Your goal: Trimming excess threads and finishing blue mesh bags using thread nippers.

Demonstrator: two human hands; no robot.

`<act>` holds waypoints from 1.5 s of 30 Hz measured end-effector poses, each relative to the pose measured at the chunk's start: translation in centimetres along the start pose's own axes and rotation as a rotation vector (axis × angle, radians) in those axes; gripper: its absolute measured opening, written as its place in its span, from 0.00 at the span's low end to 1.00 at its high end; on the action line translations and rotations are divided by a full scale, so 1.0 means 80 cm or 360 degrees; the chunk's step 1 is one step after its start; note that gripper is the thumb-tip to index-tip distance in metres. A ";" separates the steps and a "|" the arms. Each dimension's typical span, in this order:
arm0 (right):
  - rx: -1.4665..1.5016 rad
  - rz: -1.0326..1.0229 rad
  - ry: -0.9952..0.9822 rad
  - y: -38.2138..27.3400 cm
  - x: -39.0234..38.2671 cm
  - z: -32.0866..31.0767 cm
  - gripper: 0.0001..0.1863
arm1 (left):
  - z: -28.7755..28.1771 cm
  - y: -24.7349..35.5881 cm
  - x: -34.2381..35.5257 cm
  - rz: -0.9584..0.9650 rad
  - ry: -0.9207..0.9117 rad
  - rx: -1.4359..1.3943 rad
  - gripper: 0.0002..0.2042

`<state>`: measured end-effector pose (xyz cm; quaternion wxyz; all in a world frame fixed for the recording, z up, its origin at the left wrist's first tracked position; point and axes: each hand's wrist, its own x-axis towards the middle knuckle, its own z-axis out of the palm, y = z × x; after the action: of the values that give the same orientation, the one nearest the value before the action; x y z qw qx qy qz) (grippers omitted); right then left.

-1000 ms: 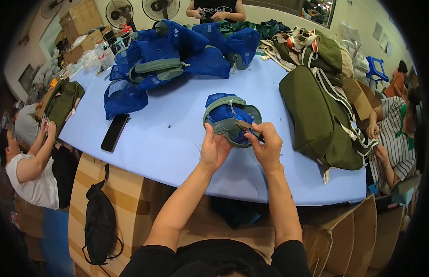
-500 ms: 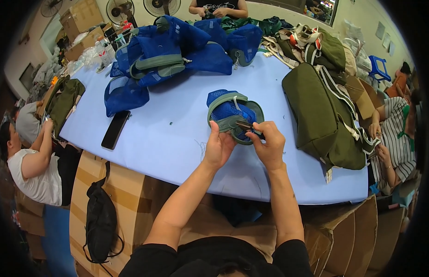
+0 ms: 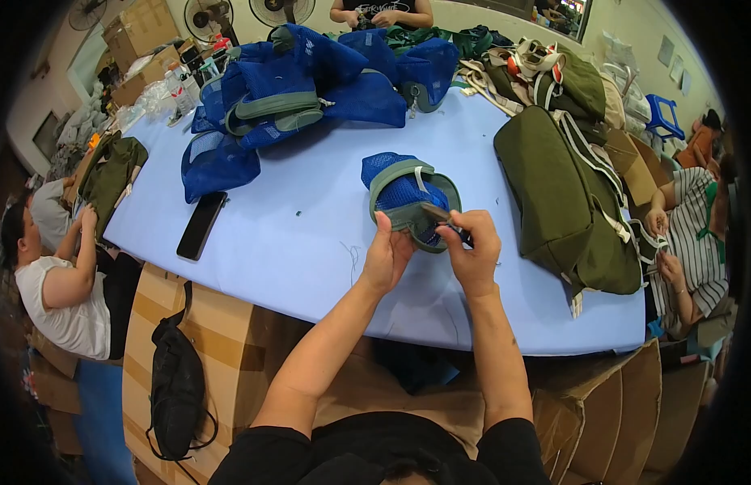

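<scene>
Snips [image 3: 438, 213] have tilted slightly since the earlier frame; I see the right hand [image 3: 474, 250] pinching them, the left hand [image 3: 389, 259] gripping the blue mesh pouch [image 3: 401, 195] above the bench [image 3: 294, 271], inward from its near edge. It looks light, floppy; I'd hold its firmer grey-green rim [image 3: 394, 172].

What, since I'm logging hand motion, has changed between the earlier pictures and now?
The left hand, the blue mesh pouch and the pointed tool in the right hand have shifted slightly to the right. Nothing was taken hold of or let go. The phone and large olive bag stayed put.
</scene>
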<state>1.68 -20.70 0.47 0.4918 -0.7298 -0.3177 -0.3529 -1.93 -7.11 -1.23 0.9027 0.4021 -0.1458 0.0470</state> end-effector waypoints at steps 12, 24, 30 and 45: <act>0.0006 0.0277 0.0041 0.004 -0.002 -0.002 0.16 | -0.003 0.001 -0.001 -0.0037 0.0084 -0.0055 0.34; -0.0094 0.0005 -0.0032 -0.002 -0.001 0.005 0.15 | -0.002 -0.003 -0.002 -0.0016 0.0041 -0.0054 0.35; -0.0122 0.0000 0.0033 -0.002 0.000 0.007 0.14 | 0.004 0.000 -0.003 -0.0036 -0.0048 -0.0064 0.36; -0.0009 0.0078 -0.0050 -0.009 0.000 -0.001 0.12 | -0.007 -0.008 -0.003 0.0002 0.0090 0.0125 0.37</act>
<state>1.06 -20.55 0.88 0.4932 -0.7442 -0.3063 -0.3303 -1.92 -7.11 -2.16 0.8900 0.4356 -0.1185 0.0647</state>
